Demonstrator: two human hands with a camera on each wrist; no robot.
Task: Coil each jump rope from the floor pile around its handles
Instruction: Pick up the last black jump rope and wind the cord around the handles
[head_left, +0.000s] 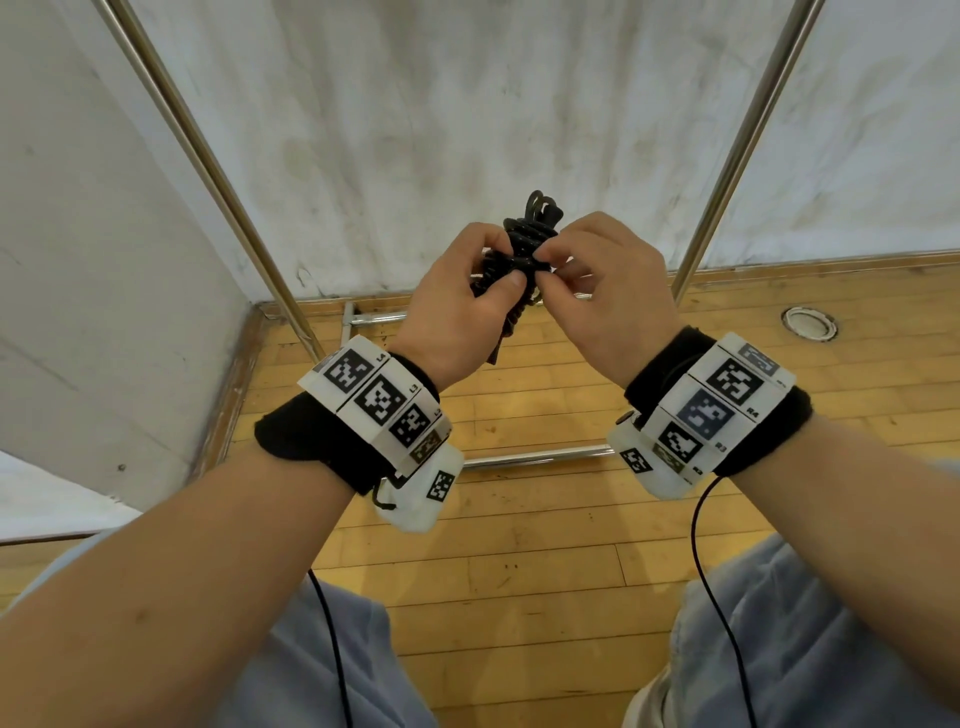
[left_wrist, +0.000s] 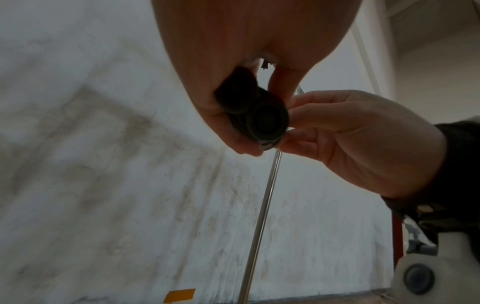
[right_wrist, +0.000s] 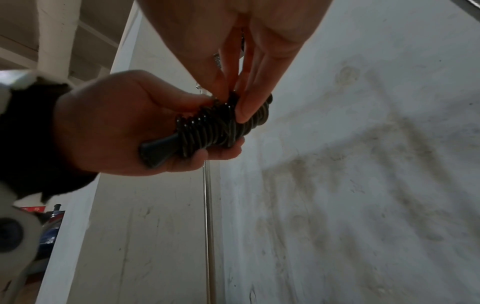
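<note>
A black jump rope (head_left: 522, 249) is held up in front of me, its cord wound in tight turns around two black handles. My left hand (head_left: 462, 301) grips the bundle from the left, thumb across the coils. My right hand (head_left: 602, 291) pinches the cord at the bundle's right side. The left wrist view shows the two round handle ends (left_wrist: 267, 121) side by side in my left hand (left_wrist: 233, 61), with my right hand (left_wrist: 350, 139) touching them. In the right wrist view the jump rope (right_wrist: 221, 127) shows several turns and a flared handle end, held by my left hand (right_wrist: 116, 123) while my right hand (right_wrist: 241, 92) fingers pinch the last turn.
A metal rack frame stands ahead, with slanted poles (head_left: 208, 171) left and right and a low bar (head_left: 535, 457) on the wooden floor (head_left: 519, 571). Stained white walls (head_left: 467, 104) close the corner. A round floor fitting (head_left: 809, 323) lies at the right. My knees fill the bottom corners.
</note>
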